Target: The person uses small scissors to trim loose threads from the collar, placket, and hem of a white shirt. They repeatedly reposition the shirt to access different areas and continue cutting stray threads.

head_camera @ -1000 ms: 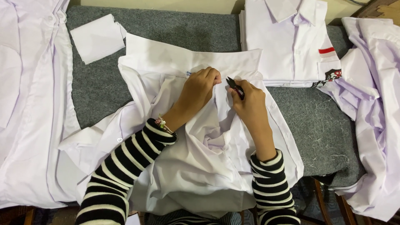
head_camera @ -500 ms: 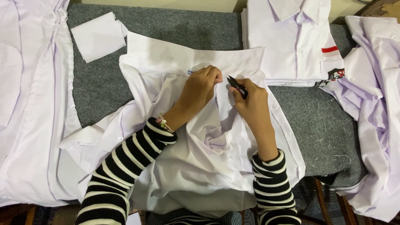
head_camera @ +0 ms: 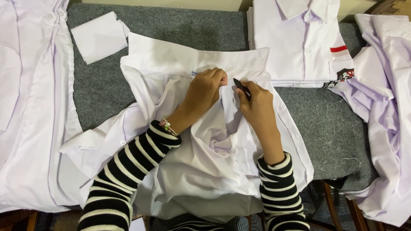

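A white shirt [head_camera: 205,171] lies spread on the grey felt table [head_camera: 102,90], collar end away from me. My left hand [head_camera: 204,90] is closed on a pinch of the shirt's cloth just below the collar band. My right hand [head_camera: 255,105] rests on the cloth beside it and holds a small black tool [head_camera: 241,87] that looks like a thread snipper, its tip pointing at the spot the left hand pinches. Both arms wear black-and-white striped sleeves, and a beaded bracelet [head_camera: 168,125] sits on the left wrist.
A folded white shirt [head_camera: 299,42] with a red-and-black chest patch lies at the back right. Loose white shirts hang over the right edge [head_camera: 385,119] and cover the left side [head_camera: 30,107]. A folded white cloth piece [head_camera: 99,37] lies at the back left. Thread scraps dot the felt at right.
Both hands stay at the same place near the collar; only slight finger movement shows.
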